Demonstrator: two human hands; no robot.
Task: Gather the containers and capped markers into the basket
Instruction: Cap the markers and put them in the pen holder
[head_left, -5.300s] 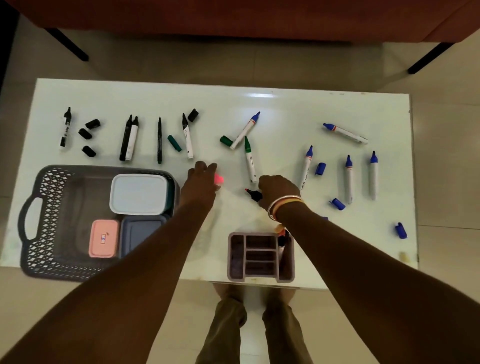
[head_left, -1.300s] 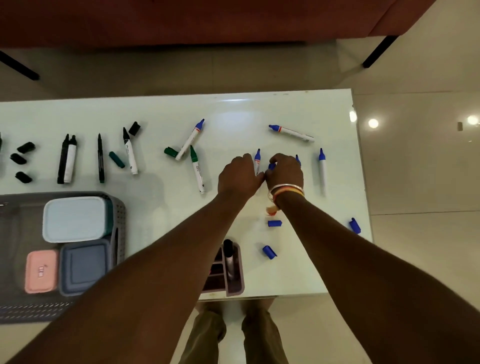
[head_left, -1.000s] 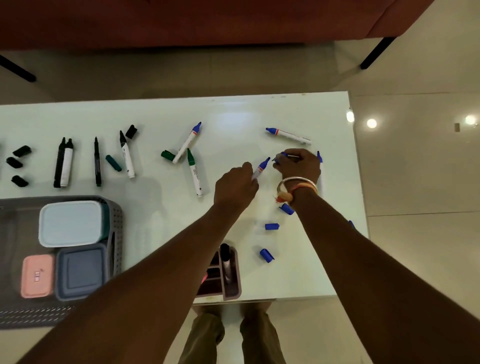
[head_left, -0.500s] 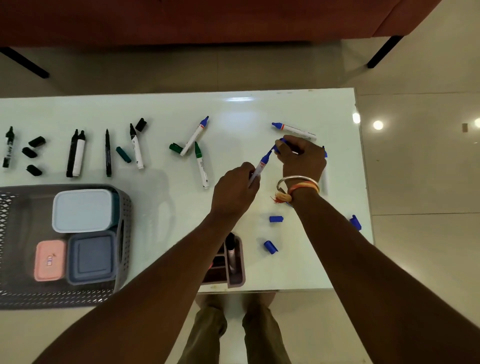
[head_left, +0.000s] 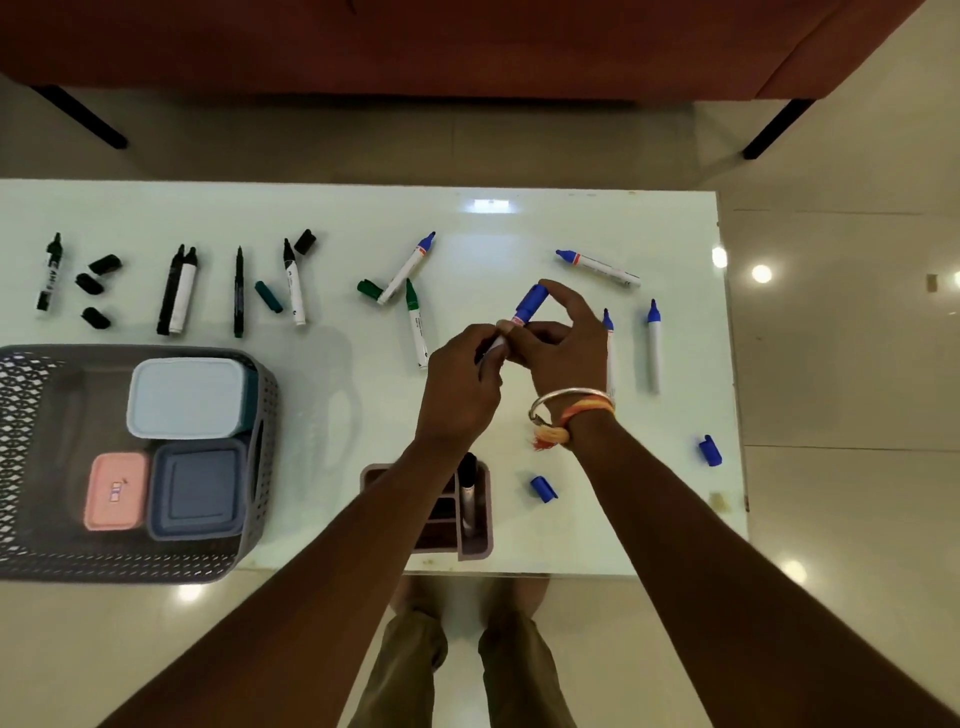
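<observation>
Above the table's middle, my left hand (head_left: 462, 379) grips the barrel of a blue marker (head_left: 519, 318). My right hand (head_left: 563, 343) pinches the blue cap (head_left: 532, 300) on that marker's tip. The grey mesh basket (head_left: 31, 551) at the left holds a light blue container (head_left: 184, 397), a dark grey-blue container (head_left: 197, 491) and a small pink one (head_left: 115, 491). Several uncapped blue, green and black markers lie across the table, with loose caps among them.
A mauve divided organiser (head_left: 480, 543) at the table's near edge holds a black capped marker (head_left: 468, 488). Loose blue caps (head_left: 543, 489) (head_left: 710, 450) lie at the right front. The table's right edge (head_left: 730, 364) is close to the blue markers. A brown sofa stands beyond.
My hands have come together: the blue cap in my right hand now sits on the tip of the marker held by my left hand. One loose blue cap is gone from the table.
</observation>
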